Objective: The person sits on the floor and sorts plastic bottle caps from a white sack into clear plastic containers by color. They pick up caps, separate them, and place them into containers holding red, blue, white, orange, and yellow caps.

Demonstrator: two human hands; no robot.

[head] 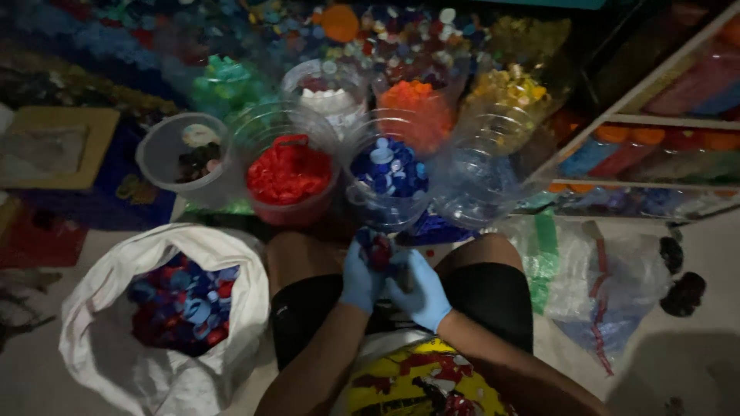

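Both my hands wear blue gloves and meet between my knees. My left hand (361, 277) cups a small heap of red and blue bottle caps (376, 248). My right hand (422, 289) closes against the same heap from the right. Just ahead stand clear tubs of sorted caps: red caps (287, 173), blue caps (389, 169), orange caps (416, 100), yellow caps (510, 86), white caps (327, 100) and green caps (223, 83). A white sack (100, 308) of mixed red and blue caps lies open at my left.
A clear tub (482, 189) stands right of the blue one, and a white bucket (158, 158) with dark caps is at the left. Crumpled plastic bags (593, 285) lie at the right beside a shelf (655, 119). A loose pile of mixed caps (401, 35) spreads behind the tubs.
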